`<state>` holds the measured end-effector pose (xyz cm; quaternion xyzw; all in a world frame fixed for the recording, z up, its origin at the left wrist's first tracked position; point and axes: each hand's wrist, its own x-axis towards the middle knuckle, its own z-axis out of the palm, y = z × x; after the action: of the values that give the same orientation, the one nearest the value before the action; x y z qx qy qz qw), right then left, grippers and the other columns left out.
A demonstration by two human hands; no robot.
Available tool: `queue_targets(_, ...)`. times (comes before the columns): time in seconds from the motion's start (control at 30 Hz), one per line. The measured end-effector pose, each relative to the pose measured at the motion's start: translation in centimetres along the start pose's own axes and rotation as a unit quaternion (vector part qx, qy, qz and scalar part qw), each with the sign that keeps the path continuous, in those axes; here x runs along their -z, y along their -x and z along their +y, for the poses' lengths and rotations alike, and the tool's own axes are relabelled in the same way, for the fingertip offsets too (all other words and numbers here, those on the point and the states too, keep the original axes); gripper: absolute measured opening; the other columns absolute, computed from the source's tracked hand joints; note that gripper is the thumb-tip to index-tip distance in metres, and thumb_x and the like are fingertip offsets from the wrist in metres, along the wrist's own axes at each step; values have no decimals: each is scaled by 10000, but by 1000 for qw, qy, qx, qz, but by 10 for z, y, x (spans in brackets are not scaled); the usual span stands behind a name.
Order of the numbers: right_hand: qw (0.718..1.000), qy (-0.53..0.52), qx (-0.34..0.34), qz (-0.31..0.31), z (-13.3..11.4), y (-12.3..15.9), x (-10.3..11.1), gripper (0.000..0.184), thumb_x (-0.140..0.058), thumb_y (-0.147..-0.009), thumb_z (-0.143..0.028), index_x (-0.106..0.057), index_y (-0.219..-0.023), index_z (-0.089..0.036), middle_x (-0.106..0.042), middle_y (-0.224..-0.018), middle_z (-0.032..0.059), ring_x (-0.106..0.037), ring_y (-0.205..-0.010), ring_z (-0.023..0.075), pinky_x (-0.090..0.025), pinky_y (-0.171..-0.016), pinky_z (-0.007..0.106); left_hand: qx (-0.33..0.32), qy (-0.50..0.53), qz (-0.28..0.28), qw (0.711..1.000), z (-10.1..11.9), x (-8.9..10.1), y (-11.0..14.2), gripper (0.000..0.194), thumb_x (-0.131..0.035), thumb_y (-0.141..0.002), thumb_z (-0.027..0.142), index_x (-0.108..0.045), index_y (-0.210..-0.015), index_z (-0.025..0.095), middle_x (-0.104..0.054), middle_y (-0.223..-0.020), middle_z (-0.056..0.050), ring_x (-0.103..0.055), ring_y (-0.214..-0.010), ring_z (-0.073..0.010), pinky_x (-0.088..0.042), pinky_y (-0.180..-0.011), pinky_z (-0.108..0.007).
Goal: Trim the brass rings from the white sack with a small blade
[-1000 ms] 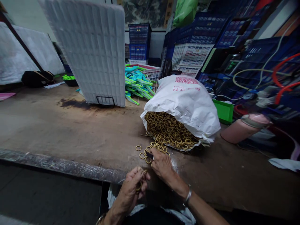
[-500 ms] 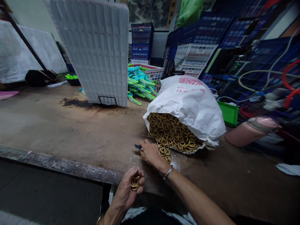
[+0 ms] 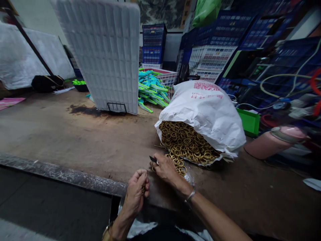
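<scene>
My left hand (image 3: 137, 189) is curled closed near the table's front edge, with brass-coloured rings (image 3: 143, 190) just showing between its fingers. Ahead of it and to the right, my right hand (image 3: 165, 169) pinches a small dark flat piece with a pointed end (image 3: 152, 159); its exact kind I cannot make out. Beside the right fingers, loose rings (image 3: 181, 169) spill onto the table. They come from the mouth of a white woven sack (image 3: 208, 107) lying on its side, packed with the same rings (image 3: 185, 140).
A tall white ribbed panel (image 3: 105, 57) stands on the brown table (image 3: 75, 140). Behind it lie teal and green plastic pieces (image 3: 152, 88). A pink bottle (image 3: 273, 142) and a green tray (image 3: 248, 122) are right of the sack. Blue crates (image 3: 152, 43) are stacked behind.
My left fingers have closed further over the rings, which showed plainly before, and the hand has turned. My right hand has shifted slightly, still holding the dark piece.
</scene>
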<state>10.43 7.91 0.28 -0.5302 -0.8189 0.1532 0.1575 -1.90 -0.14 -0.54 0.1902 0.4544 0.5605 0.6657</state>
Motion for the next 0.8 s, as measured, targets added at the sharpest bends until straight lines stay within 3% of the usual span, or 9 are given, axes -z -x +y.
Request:
queue_targets(0.17, 983, -181, -14, -16, -6, 30, 9, 55, -481, -743, -197, -533, -729, -185, -548, -649, -18, -472, -600, 104, -301, -554, 197, -17, -120, 6, 993, -6, -1, -3, 392, -582, -702, 453, -473, -954, 173, -435, -490, 87, -344, -370, -43, -268, -322, -132)
queue_targets(0.37, 939, -339, -54, -16, -11, 49, 9, 76, -470, -731, -215, -494, -669, -176, -471, -604, -40, -423, -576, 94, -315, -535, 188, -18, -214, -56, 975, -9, -4, 2, 315, -543, -718, 469, -479, -723, 161, -397, -446, 88, -287, -352, -35, -253, -336, -144)
queue_targets(0.5, 932, -352, -85, -17, -8, 52, 8, 158, -440, -765, -289, -487, -669, -173, -428, -587, -44, -393, -567, 97, -301, -525, 199, -37, -242, -48, 968, -10, -7, 5, 286, -548, -717, 444, -462, -680, 174, -377, -438, 90, -289, -363, -46, -244, -354, -156)
queue_targets(0.7, 935, -340, -97, -32, -7, 56, 11, 262, -389, -801, -348, -428, -601, -183, -400, -566, -47, -373, -555, 95, -287, -518, 207, -170, -286, -52, 942, -9, -14, 8, 211, -549, -739, 339, -539, -636, 155, -481, -557, 40, -427, -519, -77, -352, -517, -178)
queue_targets(0.8, 932, -346, -105, -36, -7, 57, 10, 270, -384, -797, -351, -405, -584, -187, -377, -537, -55, -356, -528, 89, -273, -496, 204, -158, -290, -59, 942, -9, -15, 9, 225, -551, -737, 350, -535, -628, 154, -478, -558, 39, -432, -523, -77, -352, -517, -178)
